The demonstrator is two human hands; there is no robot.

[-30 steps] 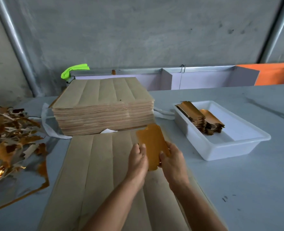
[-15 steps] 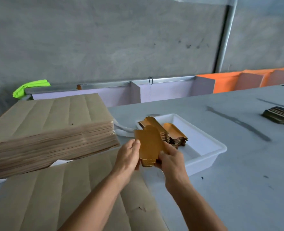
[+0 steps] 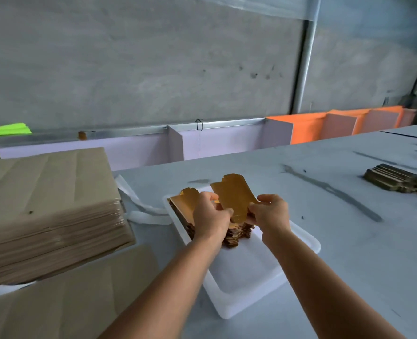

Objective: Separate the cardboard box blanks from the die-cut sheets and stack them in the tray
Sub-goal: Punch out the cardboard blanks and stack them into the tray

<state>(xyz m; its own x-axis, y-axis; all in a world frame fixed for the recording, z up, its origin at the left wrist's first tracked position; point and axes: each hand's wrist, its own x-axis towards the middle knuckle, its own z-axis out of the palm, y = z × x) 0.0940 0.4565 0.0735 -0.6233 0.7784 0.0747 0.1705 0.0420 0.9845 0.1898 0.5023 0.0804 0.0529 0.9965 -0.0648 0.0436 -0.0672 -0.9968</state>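
Both-handed — right hand (image 3: 271, 214), left hand (image 3: 211, 216) pinch blank (image 3: 234, 196).

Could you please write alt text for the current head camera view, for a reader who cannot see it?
Both hands, left hand and right hand, pinch a gold cardboard blank above stacked blanks in a white tray on a grey table. A tall pile of brown die-cut sheets stands left of the tray.

Left hand (image 3: 211, 217) and right hand (image 3: 271, 212) pinching gold blank (image 3: 234, 195), above white tray (image 3: 246, 272), stacked blanks (image 3: 236, 234)
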